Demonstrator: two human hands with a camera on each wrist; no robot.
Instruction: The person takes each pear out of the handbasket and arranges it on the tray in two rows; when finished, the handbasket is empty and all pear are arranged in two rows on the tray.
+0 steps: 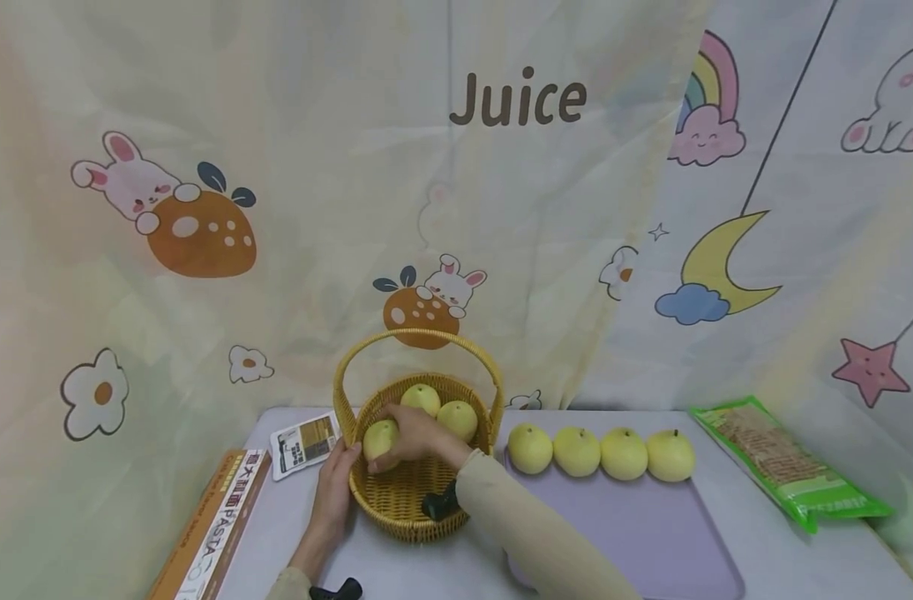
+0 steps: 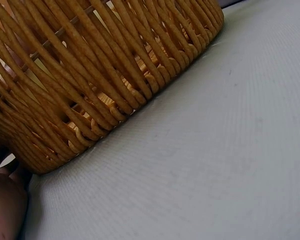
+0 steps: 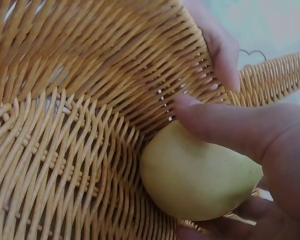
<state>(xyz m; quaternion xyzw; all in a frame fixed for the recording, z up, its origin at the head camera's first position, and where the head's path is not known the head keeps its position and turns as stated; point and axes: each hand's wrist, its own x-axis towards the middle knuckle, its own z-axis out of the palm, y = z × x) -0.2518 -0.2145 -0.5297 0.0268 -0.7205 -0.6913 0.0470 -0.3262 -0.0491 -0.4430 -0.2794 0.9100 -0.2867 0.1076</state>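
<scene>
"Where's the right hand (image 1: 411, 435)?"
"Inside the wicker basket (image 1: 404, 497), fingers and thumb round a yellow pear (image 1: 379, 440), by the left wall."
"And the left hand (image 1: 332, 493)?"
"Gripping the basket's rim — thumb over the edge, near the foot of the handle (image 1: 341, 398)."
"Other pears?"
"Two more pears (image 1: 421, 400) in the basket — four pears (image 1: 577, 452) lined up along the purple tray's (image 1: 614, 533) far edge."

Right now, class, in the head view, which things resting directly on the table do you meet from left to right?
PASTA box, white packet, wicker basket, purple tray, green packet.
</scene>
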